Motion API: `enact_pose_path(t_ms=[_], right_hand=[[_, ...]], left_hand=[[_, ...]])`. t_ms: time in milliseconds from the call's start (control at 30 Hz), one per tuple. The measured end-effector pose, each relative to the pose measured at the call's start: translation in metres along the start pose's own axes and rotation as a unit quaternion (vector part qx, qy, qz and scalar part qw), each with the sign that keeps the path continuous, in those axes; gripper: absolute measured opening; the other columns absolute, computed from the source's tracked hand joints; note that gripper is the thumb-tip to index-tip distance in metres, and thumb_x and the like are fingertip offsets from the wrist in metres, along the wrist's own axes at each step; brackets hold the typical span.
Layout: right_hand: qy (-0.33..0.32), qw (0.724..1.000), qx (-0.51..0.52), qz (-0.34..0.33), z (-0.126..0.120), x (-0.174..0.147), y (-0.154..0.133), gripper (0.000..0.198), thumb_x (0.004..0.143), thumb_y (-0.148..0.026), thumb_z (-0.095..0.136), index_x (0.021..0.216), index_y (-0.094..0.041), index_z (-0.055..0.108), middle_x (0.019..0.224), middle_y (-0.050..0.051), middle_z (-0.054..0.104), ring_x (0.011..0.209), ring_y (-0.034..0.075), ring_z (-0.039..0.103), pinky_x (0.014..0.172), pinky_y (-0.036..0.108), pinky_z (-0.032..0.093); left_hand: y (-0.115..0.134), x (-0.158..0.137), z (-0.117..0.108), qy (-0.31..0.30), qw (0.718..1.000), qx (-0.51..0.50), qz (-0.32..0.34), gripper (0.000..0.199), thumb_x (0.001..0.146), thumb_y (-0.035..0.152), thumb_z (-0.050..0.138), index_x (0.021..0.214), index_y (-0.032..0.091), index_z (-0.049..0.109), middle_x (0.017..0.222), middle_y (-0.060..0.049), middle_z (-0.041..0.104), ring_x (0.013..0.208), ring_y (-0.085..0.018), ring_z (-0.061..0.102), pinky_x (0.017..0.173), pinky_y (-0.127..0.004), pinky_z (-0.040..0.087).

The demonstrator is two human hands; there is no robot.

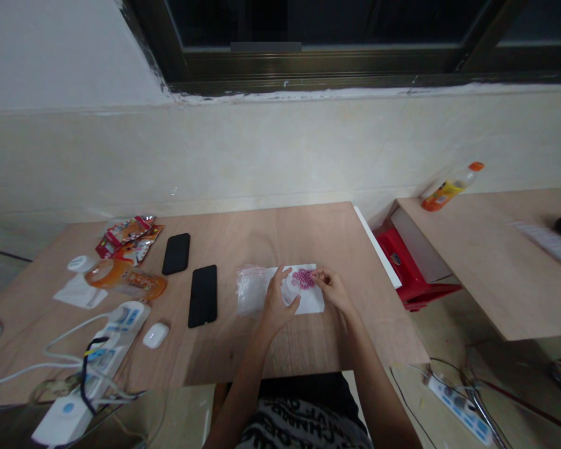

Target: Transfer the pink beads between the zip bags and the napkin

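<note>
A pile of small pink beads (303,279) lies on a white sheet of paper (314,304) on the wooden table. My left hand (277,304) rests on the paper's left part, thumb and fingers spread apart around a pale, see-through patch beside the beads. Whether it touches that patch I cannot tell. At the right edge of the pile, my right hand (331,288) has its thumb and fingertips pinched together; what is between them is too small to make out. A clear plastic bag (251,292) lies flat, partly behind my left hand.
Two black phones (202,296) lie left of the bag, near a white earbud case (156,335). Further left are a fallen orange bottle (126,279), snack packets (131,238) and a power strip (107,349) with cables. A red stool (404,268) stands between the tables.
</note>
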State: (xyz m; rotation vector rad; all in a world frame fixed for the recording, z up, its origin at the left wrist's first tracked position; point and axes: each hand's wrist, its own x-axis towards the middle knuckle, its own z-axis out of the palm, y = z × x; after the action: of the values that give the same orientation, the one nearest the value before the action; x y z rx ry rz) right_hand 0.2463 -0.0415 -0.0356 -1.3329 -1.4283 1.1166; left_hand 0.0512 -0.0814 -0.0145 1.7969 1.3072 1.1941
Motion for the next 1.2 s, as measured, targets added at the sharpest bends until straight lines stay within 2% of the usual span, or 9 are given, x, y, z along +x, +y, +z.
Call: enact_pose_path(t_ms=[133, 333, 467, 600, 767, 1000, 1200], right_hand=[[-0.03, 0.997, 0.071, 0.004, 0.012, -0.007, -0.019, 0.037, 0.076, -0.054, 0.067, 0.083, -0.018, 0.067, 0.055, -0.005, 0.043, 0.054, 0.011, 0.04, 0.054, 0.024, 0.035], [-0.062, 0.996, 0.063, -0.023, 0.023, -0.012, -0.035, 0.03, 0.078, -0.049, 0.066, 0.084, -0.02, 0.068, 0.068, -0.001, 0.058, 0.062, 0.013, 0.048, 0.061, 0.026, 0.038], [-0.059, 0.995, 0.076, -0.009, 0.022, -0.01, -0.032, 0.03, 0.079, -0.048, 0.066, 0.087, -0.019, 0.068, 0.066, -0.001, 0.059, 0.063, 0.014, 0.052, 0.062, 0.026, 0.04], [-0.038, 0.995, 0.088, 0.002, 0.016, -0.006, -0.016, 0.035, 0.078, -0.051, 0.066, 0.087, -0.018, 0.067, 0.064, -0.001, 0.059, 0.061, 0.014, 0.053, 0.062, 0.027, 0.042], [0.034, 0.999, -0.013, 0.003, 0.003, 0.0, 0.009, 0.037, 0.079, -0.051, 0.061, 0.085, -0.016, 0.068, 0.054, -0.004, 0.048, 0.051, 0.012, 0.042, 0.051, 0.024, 0.033], [0.016, 0.985, -0.171, -0.004, -0.003, 0.006, 0.019, 0.034, 0.085, -0.045, 0.051, 0.088, -0.016, 0.069, 0.057, -0.001, 0.053, 0.052, 0.014, 0.047, 0.052, 0.024, 0.033], [0.016, 0.975, -0.22, -0.009, 0.002, 0.01, 0.018, 0.028, 0.085, -0.037, 0.05, 0.088, -0.017, 0.069, 0.056, -0.001, 0.055, 0.052, 0.014, 0.048, 0.053, 0.024, 0.033]], left_hand=[[-0.001, 0.0, 0.001, -0.007, 1.0, -0.003, -0.001, 0.089, 0.072, 0.015, 0.065, 0.146, 0.026, 0.015, 0.136, -0.014, 0.051, 0.124, -0.028, 0.05, 0.098, -0.049, 0.043], [-0.002, -0.001, 0.001, -0.004, 1.0, -0.009, -0.001, 0.09, 0.071, 0.014, 0.065, 0.145, 0.026, 0.016, 0.136, -0.014, 0.051, 0.123, -0.028, 0.051, 0.097, -0.05, 0.044], [-0.002, -0.001, 0.001, -0.006, 1.0, -0.008, 0.0, 0.09, 0.071, 0.014, 0.065, 0.146, 0.026, 0.016, 0.137, -0.014, 0.051, 0.124, -0.028, 0.049, 0.097, -0.05, 0.044], [0.0, 0.0, 0.0, -0.003, 1.0, -0.006, 0.0, 0.09, 0.072, 0.015, 0.065, 0.146, 0.025, 0.016, 0.136, -0.015, 0.051, 0.123, -0.028, 0.05, 0.096, -0.05, 0.045], [0.0, -0.001, -0.001, 0.0, 1.0, -0.003, -0.005, 0.089, 0.071, 0.014, 0.065, 0.145, 0.025, 0.017, 0.136, -0.015, 0.051, 0.123, -0.028, 0.051, 0.097, -0.049, 0.044], [0.001, -0.001, -0.001, -0.001, 1.0, -0.004, -0.004, 0.088, 0.071, 0.014, 0.064, 0.145, 0.024, 0.017, 0.136, -0.015, 0.051, 0.123, -0.028, 0.051, 0.096, -0.048, 0.045], [0.0, -0.001, -0.002, 0.0, 1.0, -0.005, -0.006, 0.089, 0.071, 0.014, 0.065, 0.145, 0.025, 0.017, 0.136, -0.014, 0.051, 0.123, -0.027, 0.051, 0.096, -0.048, 0.045]])
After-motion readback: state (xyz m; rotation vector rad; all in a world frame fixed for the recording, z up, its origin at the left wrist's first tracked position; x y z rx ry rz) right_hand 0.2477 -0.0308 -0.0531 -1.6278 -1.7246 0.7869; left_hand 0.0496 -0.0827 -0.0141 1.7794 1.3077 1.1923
